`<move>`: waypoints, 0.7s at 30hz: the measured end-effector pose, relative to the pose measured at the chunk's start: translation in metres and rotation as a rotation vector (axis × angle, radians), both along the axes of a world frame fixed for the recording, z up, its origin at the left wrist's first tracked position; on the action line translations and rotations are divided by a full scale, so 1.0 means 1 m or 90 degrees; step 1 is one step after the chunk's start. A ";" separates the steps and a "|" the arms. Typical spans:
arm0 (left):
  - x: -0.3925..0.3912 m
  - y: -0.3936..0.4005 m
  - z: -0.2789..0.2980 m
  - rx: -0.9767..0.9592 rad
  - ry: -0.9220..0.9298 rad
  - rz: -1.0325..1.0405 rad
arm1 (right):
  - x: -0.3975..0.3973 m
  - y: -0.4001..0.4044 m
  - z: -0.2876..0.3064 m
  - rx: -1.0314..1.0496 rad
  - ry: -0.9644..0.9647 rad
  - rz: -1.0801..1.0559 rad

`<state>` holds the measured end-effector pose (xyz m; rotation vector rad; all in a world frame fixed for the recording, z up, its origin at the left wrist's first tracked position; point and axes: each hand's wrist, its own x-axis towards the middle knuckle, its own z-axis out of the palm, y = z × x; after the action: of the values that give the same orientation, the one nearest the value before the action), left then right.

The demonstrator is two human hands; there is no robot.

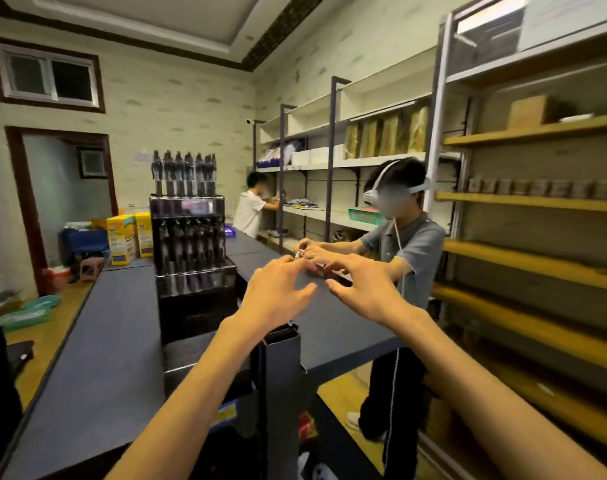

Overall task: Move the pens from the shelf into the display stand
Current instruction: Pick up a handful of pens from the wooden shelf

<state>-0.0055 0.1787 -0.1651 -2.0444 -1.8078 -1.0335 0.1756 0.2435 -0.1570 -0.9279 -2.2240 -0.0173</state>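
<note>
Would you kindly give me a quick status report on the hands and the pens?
Left hand and right hand open, empty, over the counter. Pens already in display stand. Second person working just beyond the hands.

the display stand (194, 258) is a dark, glossy, tiered rack standing upright on the grey bench (97, 341), near the bench's middle and toward its far end. it steps down in levels toward the near side. a row of dark pens (183, 173) stands upright along its top tier, caps up, close together. a second row of pens (191, 242) fills the middle tier, also upright. the lowest front tier holds shorter dark shapes, too blurred to tell apart. the stand's base is a plain black block resting flat on the bench.
</note>
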 end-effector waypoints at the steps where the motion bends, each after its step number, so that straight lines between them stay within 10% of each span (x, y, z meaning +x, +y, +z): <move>1: 0.018 0.007 0.000 -0.004 0.006 -0.015 | 0.019 0.000 -0.001 0.006 0.008 -0.016; 21: 0.438 0.127 -0.024 -0.054 0.007 -0.262 | 0.464 0.035 -0.022 -0.140 -0.026 -0.349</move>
<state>0.4322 0.3060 -0.1887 -2.5372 -1.4786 -1.0519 0.6395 0.2780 -0.1791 -1.6458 -1.9669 -0.0455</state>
